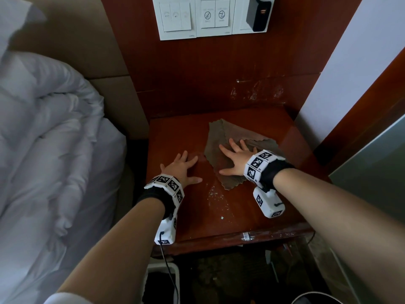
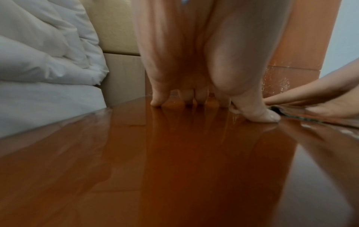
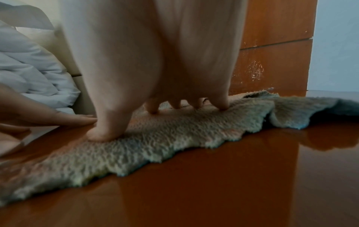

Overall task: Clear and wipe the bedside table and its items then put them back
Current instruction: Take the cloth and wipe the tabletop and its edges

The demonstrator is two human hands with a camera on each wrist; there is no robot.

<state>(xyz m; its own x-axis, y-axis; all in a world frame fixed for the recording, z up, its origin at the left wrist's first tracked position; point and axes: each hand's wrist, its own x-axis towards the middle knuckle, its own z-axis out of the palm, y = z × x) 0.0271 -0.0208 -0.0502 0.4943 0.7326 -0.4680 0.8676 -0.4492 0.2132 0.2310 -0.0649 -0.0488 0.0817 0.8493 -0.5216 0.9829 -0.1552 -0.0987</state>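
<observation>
A glossy red-brown bedside table [image 1: 285,205] carries only a grey-brown fluffy cloth [image 1: 219,137], spread flat on its right half. My right hand [image 1: 233,157] lies on the cloth with fingers spread and straight, pressing it onto the wood; the right wrist view shows the fingertips [image 3: 99,136] sunk into the cloth [image 3: 174,138]. My left hand [image 1: 183,166] rests flat on the bare wood just left of the cloth, fingers spread, holding nothing. In the left wrist view its fingertips [image 2: 258,116] touch the tabletop [image 2: 174,169]. No other table items are in view.
A white duvet [image 1: 43,139] on the bed borders the table's left side. A white switch panel [image 1: 197,16] with a black charger [image 1: 258,14] is on the wooden back wall. Pale scuffs and specks [image 1: 215,194] mark the tabletop. A white-rimmed bin [image 1: 162,281] stands below the front edge.
</observation>
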